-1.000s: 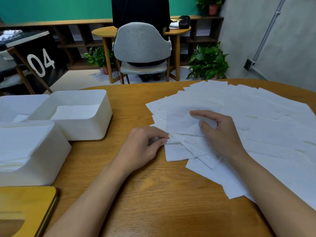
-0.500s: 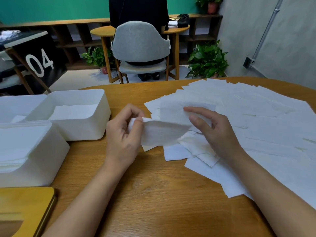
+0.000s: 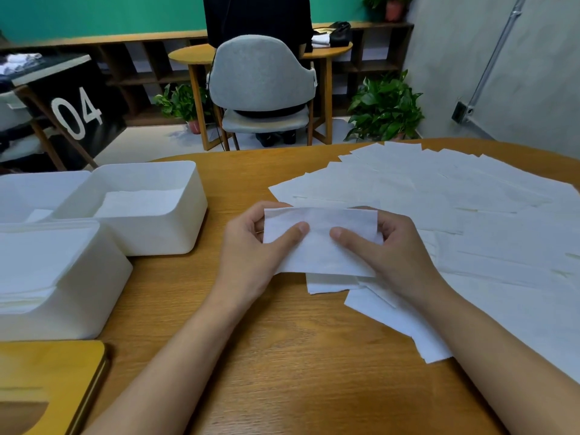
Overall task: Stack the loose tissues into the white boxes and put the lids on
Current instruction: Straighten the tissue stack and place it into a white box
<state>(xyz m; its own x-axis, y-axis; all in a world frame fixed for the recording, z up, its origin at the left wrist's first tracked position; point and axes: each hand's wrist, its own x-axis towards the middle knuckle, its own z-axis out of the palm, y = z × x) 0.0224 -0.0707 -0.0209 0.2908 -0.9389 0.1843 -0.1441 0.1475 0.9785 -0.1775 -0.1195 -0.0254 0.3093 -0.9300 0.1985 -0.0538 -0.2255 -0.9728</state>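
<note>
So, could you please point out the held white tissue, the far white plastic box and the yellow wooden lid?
held white tissue (image 3: 320,246), head view, middle.
far white plastic box (image 3: 166,235), head view, front wall.
yellow wooden lid (image 3: 53,368), head view, top face.

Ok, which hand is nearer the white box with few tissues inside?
Left. The left hand sits just right of the box, pinching one end of a tissue; the right hand pinches the other end, farther right.
</note>
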